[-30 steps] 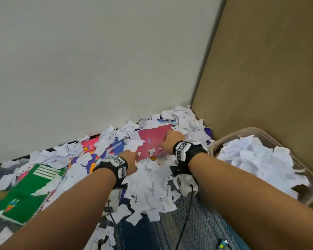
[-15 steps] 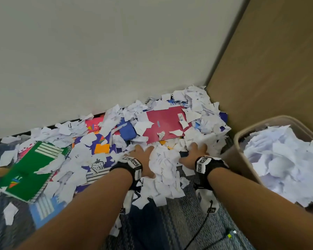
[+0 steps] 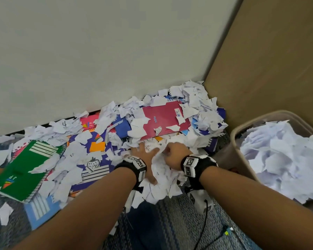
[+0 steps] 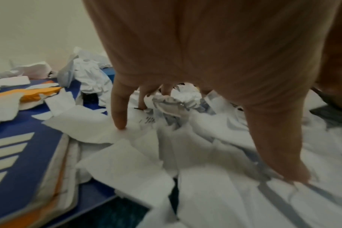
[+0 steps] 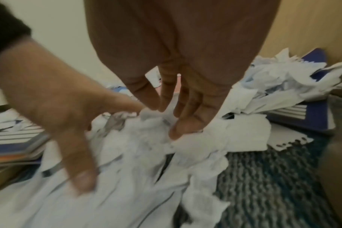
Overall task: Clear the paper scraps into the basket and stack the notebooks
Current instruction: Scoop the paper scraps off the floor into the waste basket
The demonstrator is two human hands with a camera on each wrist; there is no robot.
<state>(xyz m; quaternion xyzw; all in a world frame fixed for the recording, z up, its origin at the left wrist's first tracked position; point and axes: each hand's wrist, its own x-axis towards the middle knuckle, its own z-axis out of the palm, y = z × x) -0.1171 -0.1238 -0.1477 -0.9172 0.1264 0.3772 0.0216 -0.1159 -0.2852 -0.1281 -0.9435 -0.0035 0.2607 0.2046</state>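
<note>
Paper scraps (image 3: 161, 170) are bunched in a loose white heap on the carpeted floor (image 3: 170, 231), directly in front of the person and between the two wrists. The left hand (image 3: 145, 154) is laid on the heap with fingers spread and nearly straight; in the left wrist view a fingertip (image 4: 119, 123) is pressed onto a flat scrap, and nothing is pinched. The right hand (image 3: 173, 154) is set against the heap's right side, its fingers (image 5: 185, 123) bent inward and dug into crumpled paper, which appears to be gathered rather than firmly clamped.

The scraps are judged to be very light, limp and prone to scatter; single pieces would slip from a pinch. A two-handed scoop is advised, with the palms pressed toward each other from opposite sides and low against the floor.

Beyond the hands, a red notebook (image 3: 163, 120) lies partly covered by scraps near the wall (image 3: 98, 51). A green notebook (image 3: 25, 168) lies to the left, and a dark blue strawberry-print notebook (image 3: 94, 166) is just beside the left wrist. The notebooks are not yet stacked. The basket (image 3: 235, 141) stands to the right, already heaped with paper, so spillage over its rim is a risk.
</note>
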